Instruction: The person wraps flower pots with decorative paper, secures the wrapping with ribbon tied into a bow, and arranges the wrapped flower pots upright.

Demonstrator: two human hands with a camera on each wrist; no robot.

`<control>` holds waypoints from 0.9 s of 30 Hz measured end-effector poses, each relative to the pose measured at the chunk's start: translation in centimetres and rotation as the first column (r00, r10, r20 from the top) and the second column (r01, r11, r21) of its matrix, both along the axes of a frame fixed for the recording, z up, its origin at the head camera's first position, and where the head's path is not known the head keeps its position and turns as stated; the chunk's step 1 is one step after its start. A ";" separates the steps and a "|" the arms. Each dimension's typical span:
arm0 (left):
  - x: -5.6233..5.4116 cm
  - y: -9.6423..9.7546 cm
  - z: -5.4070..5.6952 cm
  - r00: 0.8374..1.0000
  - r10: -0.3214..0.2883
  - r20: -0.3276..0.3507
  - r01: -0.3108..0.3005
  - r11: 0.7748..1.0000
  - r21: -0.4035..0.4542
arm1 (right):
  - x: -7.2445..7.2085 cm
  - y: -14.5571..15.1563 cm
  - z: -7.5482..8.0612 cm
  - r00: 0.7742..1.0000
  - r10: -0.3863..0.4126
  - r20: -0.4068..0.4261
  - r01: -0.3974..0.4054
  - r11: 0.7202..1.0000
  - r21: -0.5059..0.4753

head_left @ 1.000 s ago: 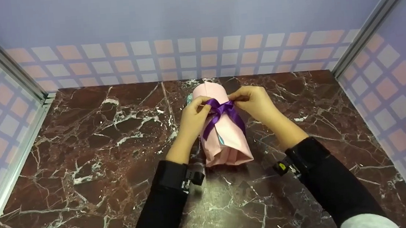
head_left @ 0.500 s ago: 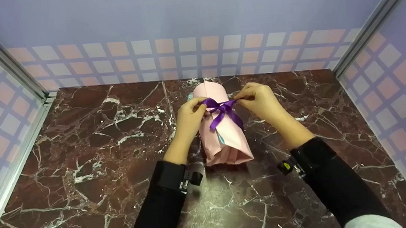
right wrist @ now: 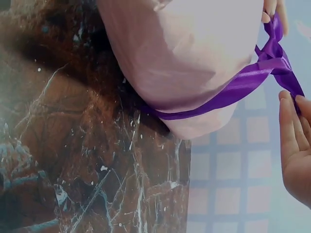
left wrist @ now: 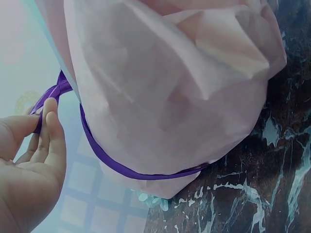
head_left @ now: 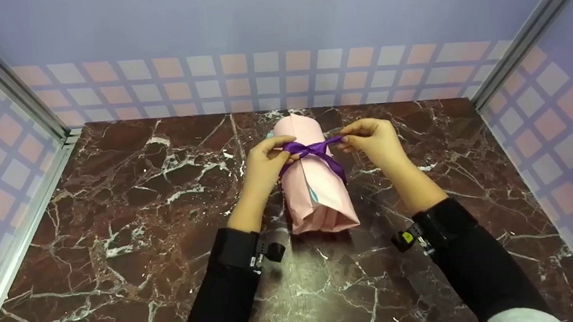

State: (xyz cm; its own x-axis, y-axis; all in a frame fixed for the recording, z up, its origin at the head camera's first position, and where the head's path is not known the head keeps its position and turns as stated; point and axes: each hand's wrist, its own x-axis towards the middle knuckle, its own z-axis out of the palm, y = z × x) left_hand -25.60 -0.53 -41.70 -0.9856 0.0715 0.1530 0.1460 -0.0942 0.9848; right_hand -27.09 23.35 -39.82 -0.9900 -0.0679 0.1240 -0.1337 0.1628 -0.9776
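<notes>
A pink paper-wrapped roll [head_left: 319, 184] lies on the marble-patterned table, its near end folded in pleats. Around its upper part runs a purple ribbon [head_left: 319, 149], crossed in a knot on top. My left hand [head_left: 264, 165] pinches a ribbon loop at the left of the knot between thumb and fingers. On the other side, my right hand [head_left: 379, 140] pinches a ribbon part drawn out taut to the right. In the right wrist view the ribbon band [right wrist: 228, 94] passes round the side of the wrapped roll [right wrist: 180, 58]. A bit of blue shows in the paper's seam.
The dark marble-patterned table [head_left: 143, 246] surrounds the roll. A checkered back wall [head_left: 269, 79] stands behind it, with side walls left and right. Something pale teal [left wrist: 153, 200] peeks out from beneath the roll's far left side.
My right hand has moved outward to the right, drawing the ribbon out. My left hand has shifted slightly left with its loop. The hanging ribbon tail over the roll's front has shortened from view.
</notes>
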 end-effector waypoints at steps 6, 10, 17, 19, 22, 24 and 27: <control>-0.1 -0.1 -0.1 1.000 -0.007 0.000 0.007 0.999 0.045 | 0.0 0.0 -0.2 1.000 -0.010 -0.005 0.010 0.999 -0.046; -0.2 -0.2 -0.3 1.000 0.005 -0.008 -0.005 0.999 0.034 | 0.0 0.0 -0.3 1.000 -0.017 -0.008 0.017 0.998 -0.068; -0.1 -0.4 -0.4 1.000 0.013 0.000 -0.013 0.999 0.029 | 0.0 0.3 -0.5 1.000 0.011 0.011 -0.010 0.998 -0.061; -0.1 -0.5 -0.3 1.000 0.021 0.006 -0.021 1.000 0.004 | 0.0 0.4 -0.4 1.000 0.002 0.011 -0.001 0.998 -0.062; 0.0 -0.8 -0.2 0.999 0.041 0.011 -0.041 0.998 -0.051 | 0.0 0.5 -0.5 1.000 -0.007 0.022 0.009 0.998 -0.064; 0.0 -0.9 -0.1 0.999 0.052 0.011 -0.051 0.995 -0.083 | 0.1 0.6 -0.5 0.999 -0.017 0.028 0.019 0.998 -0.065; 0.0 -1.1 -0.1 0.998 0.060 -0.003 -0.060 0.991 -0.121 | 0.3 0.7 -0.5 0.999 -0.038 0.029 0.039 0.998 -0.050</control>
State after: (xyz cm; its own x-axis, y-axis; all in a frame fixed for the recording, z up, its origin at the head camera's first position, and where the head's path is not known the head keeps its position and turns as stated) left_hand -25.63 -1.66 -41.83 -0.9888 0.0301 0.1463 0.1472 0.0341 0.9885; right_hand -26.81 24.03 -40.35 -0.9948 -0.0243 0.0989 -0.1011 0.1178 -0.9879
